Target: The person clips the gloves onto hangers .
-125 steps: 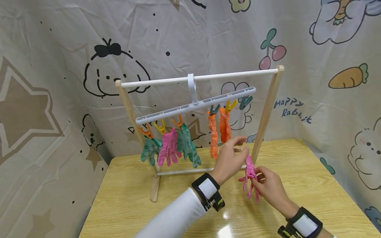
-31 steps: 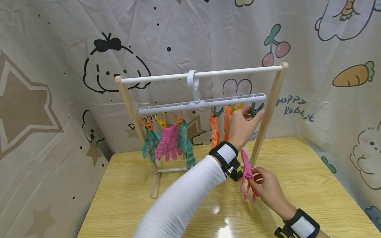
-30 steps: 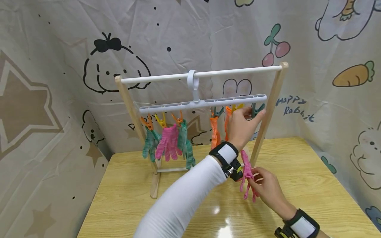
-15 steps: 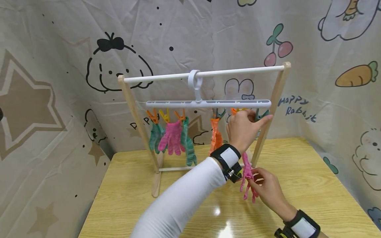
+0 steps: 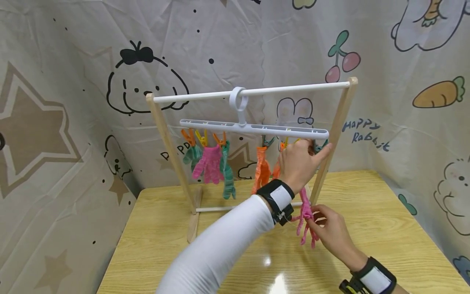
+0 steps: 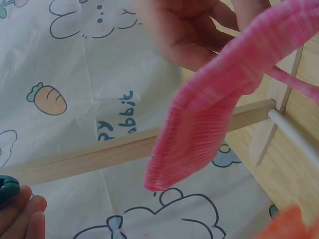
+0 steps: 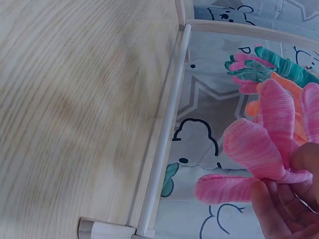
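My left hand is raised to the right end of the pale hanger, pinching a dark green clothespin that hangs there. In the left wrist view, its fingertips touch that clothespin. Below, my right hand holds a pink knitted glove between thumb and fingers. The glove's cuff points up and its fingers dangle. In the right wrist view the glove spreads out from the fingers. Beside my left hand hangs an orange glove, with another orange item partly hidden behind the hand.
A wooden rack with a white top rod carries the hanger. At its left end, orange and yellow clothespins hold two green gloves and a pink glove. The rack stands on a wood-grain table before a printed cloth.
My left hand has gone from beside the pink glove up to the green clothespin. The hanger's right end, raised before, now sits lower than its left. My right hand has barely moved.
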Available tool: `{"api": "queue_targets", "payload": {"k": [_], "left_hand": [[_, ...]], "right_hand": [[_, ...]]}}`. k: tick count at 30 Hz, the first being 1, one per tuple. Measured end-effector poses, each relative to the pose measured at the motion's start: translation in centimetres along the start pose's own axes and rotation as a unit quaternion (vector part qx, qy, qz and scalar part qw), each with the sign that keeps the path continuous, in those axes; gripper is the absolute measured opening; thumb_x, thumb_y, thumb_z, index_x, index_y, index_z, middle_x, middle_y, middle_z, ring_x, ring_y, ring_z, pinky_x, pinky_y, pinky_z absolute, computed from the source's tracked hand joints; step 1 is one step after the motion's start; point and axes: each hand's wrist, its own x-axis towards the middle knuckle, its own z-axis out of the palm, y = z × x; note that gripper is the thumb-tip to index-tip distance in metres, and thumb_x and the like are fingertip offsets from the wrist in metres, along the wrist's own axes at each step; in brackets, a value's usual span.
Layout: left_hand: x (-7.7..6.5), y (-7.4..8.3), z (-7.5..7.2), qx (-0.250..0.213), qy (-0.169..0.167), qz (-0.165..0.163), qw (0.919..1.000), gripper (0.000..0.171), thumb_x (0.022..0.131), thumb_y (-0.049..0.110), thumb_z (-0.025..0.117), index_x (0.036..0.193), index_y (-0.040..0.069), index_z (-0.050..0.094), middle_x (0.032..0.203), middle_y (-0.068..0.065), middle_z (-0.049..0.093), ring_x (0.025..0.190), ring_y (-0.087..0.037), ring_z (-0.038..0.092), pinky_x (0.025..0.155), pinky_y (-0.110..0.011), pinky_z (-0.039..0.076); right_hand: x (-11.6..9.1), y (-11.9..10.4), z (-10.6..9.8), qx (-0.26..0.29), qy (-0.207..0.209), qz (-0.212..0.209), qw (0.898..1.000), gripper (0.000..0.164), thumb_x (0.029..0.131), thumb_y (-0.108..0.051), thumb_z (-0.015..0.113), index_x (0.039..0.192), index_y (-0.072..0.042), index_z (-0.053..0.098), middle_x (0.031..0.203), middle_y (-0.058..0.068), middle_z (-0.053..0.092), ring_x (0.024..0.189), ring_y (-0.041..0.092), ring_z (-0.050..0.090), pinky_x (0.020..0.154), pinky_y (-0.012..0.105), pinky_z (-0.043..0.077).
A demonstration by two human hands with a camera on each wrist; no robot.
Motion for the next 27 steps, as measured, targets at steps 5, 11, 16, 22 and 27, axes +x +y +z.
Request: {"api": "queue_targets", "payload": {"k": [5, 11, 16, 22, 27], "left_hand": [[0.1, -0.2, -0.1, -0.001, 0.000, 0.005, 1.0000, 0.043, 0.097, 0.053, 0.060, 0.070, 0.020, 0.060, 0.066, 0.008, 0.065, 0.053, -0.003, 0.048, 0.049, -0.015, 0.029], [0.1, -0.4, -0.4, -0.008, -0.006, -0.002, 0.9999, 0.046, 0.099, 0.050, 0.057, 0.066, 0.019, 0.056, 0.059, 0.008, 0.055, 0.051, -0.005, 0.045, 0.046, -0.016, 0.027], [0.2, -0.5, -0.5, -0.027, -0.009, 0.003, 0.9996, 0.045, 0.101, 0.041, 0.057, 0.064, 0.017, 0.052, 0.054, 0.007, 0.045, 0.048, -0.007, 0.042, 0.046, -0.017, 0.025], [0.2, -0.6, -0.6, -0.008, 0.001, 0.007, 0.9999, 0.040, 0.102, 0.037, 0.054, 0.068, 0.017, 0.060, 0.060, 0.006, 0.055, 0.053, -0.009, 0.049, 0.048, -0.018, 0.029], [0.2, -0.7, -0.7, 0.003, 0.001, 0.004, 1.0000, 0.039, 0.103, 0.037, 0.054, 0.070, 0.017, 0.061, 0.063, 0.005, 0.058, 0.056, -0.010, 0.051, 0.050, -0.019, 0.030]], "right_hand": [[0.1, -0.1, -0.1, 0.003, 0.017, -0.019, 1.000, 0.021, 0.081, 0.006, 0.077, 0.099, -0.002, 0.070, 0.092, 0.010, 0.073, 0.077, 0.010, 0.069, 0.064, 0.022, 0.059], [0.4, -0.3, -0.3, 0.010, 0.049, -0.051, 0.997, 0.023, 0.080, 0.008, 0.078, 0.100, 0.000, 0.070, 0.091, 0.011, 0.073, 0.078, -0.001, 0.063, 0.065, 0.014, 0.056], [0.6, -0.5, -0.5, 0.023, 0.075, -0.073, 0.994, 0.028, 0.078, 0.010, 0.078, 0.103, 0.000, 0.069, 0.093, 0.010, 0.072, 0.082, -0.008, 0.060, 0.068, 0.009, 0.054], [1.1, -0.8, -0.7, 0.043, 0.102, -0.107, 0.988, 0.033, 0.076, 0.015, 0.078, 0.104, -0.001, 0.070, 0.096, 0.009, 0.072, 0.084, -0.005, 0.062, 0.071, 0.008, 0.053], [1.7, -1.3, -0.9, 0.045, 0.118, -0.132, 0.983, 0.035, 0.074, 0.016, 0.079, 0.103, -0.001, 0.071, 0.097, 0.010, 0.072, 0.083, -0.004, 0.062, 0.071, 0.008, 0.053]]}}
